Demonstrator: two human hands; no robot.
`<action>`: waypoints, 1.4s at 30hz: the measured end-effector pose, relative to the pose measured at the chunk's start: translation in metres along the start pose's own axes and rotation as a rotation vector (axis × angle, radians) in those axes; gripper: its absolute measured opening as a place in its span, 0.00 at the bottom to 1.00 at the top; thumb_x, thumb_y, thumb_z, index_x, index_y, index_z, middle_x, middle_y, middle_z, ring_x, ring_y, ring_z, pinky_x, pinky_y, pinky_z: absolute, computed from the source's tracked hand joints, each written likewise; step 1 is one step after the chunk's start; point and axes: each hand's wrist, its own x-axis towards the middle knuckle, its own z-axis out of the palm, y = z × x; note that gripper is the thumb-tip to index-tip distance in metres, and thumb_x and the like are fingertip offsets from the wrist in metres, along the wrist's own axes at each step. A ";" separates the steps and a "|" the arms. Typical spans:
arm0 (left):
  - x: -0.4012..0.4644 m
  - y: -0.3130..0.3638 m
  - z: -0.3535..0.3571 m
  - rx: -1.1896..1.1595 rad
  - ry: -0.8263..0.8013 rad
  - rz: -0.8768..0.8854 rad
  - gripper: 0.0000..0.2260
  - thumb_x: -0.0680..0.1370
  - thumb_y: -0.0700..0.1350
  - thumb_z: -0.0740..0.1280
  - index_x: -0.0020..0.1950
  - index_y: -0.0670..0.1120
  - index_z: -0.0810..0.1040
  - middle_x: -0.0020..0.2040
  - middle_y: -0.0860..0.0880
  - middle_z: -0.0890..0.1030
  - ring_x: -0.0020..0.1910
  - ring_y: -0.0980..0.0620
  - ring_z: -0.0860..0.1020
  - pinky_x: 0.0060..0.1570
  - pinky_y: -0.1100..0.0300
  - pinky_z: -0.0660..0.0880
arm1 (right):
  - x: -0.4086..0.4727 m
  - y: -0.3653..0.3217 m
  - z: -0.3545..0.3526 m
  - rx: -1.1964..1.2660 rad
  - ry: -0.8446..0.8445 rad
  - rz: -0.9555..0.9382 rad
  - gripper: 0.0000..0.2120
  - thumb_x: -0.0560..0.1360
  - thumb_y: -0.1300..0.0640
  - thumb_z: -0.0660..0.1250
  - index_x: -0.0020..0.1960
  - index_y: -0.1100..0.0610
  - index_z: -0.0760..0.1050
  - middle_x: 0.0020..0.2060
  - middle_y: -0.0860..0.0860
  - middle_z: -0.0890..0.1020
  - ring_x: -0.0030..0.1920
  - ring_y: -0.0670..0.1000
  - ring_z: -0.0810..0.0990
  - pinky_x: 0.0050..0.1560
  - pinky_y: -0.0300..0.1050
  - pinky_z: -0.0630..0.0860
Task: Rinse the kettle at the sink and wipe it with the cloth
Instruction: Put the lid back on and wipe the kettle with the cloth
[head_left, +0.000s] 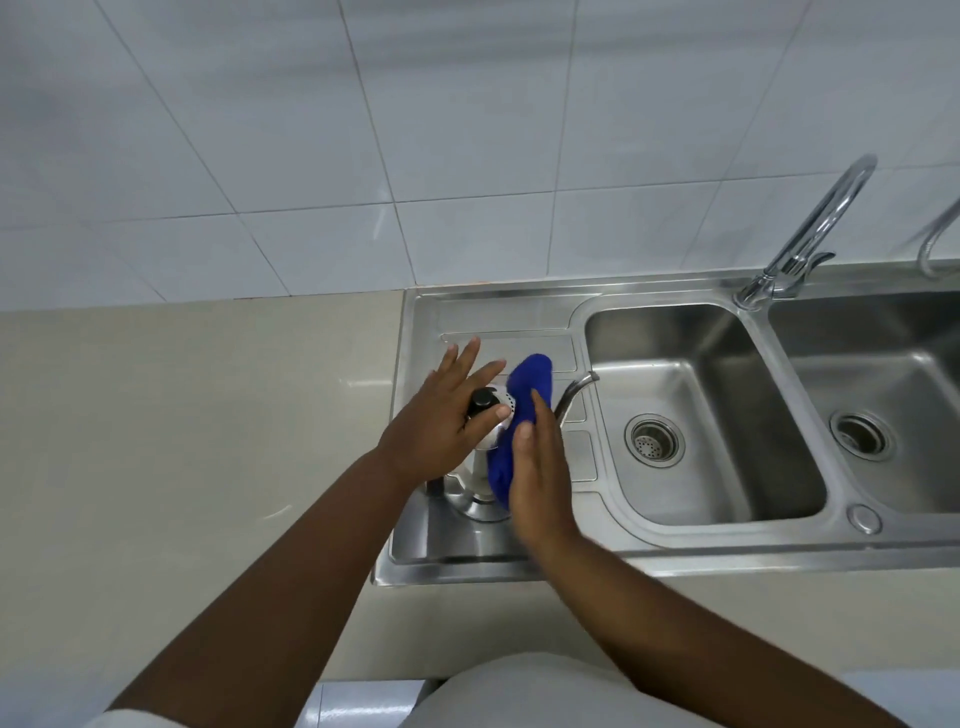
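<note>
A steel kettle (475, 499) with a black lid knob and a thin curved spout stands upright on the sink's drainboard (457, 551). My left hand (441, 415) rests on the kettle's top with its fingers spread and the thumb by the knob. My right hand (540, 467) presses a blue cloth (524, 395) flat against the kettle's right side. The cloth covers much of the kettle's body. The spout points right, toward the left basin.
The double steel sink has a left basin (701, 415) and a right basin (883, 395), each with a drain strainer. A curved tap (810, 234) stands at the back between them. A beige counter (182, 441) lies to the left, and the wall behind is white tile.
</note>
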 end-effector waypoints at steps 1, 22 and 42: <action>0.000 0.001 0.002 -0.019 0.006 -0.013 0.28 0.78 0.66 0.53 0.77 0.58 0.57 0.80 0.53 0.47 0.79 0.52 0.42 0.74 0.38 0.54 | -0.018 0.005 0.005 -0.033 -0.001 -0.034 0.29 0.78 0.36 0.48 0.78 0.37 0.50 0.81 0.45 0.53 0.80 0.47 0.54 0.78 0.54 0.59; 0.004 0.001 0.008 0.030 0.113 -0.067 0.26 0.78 0.67 0.51 0.76 0.63 0.55 0.80 0.55 0.51 0.79 0.53 0.45 0.74 0.40 0.57 | -0.020 0.075 -0.027 -0.382 -0.009 0.083 0.26 0.82 0.59 0.60 0.78 0.52 0.58 0.62 0.55 0.80 0.55 0.48 0.78 0.52 0.32 0.71; 0.019 -0.012 -0.014 0.088 -0.049 0.139 0.25 0.79 0.63 0.52 0.75 0.63 0.57 0.80 0.55 0.53 0.79 0.57 0.45 0.76 0.48 0.54 | 0.013 0.106 -0.070 -1.277 -0.385 -0.185 0.34 0.80 0.35 0.43 0.81 0.50 0.44 0.81 0.56 0.42 0.78 0.59 0.33 0.77 0.56 0.36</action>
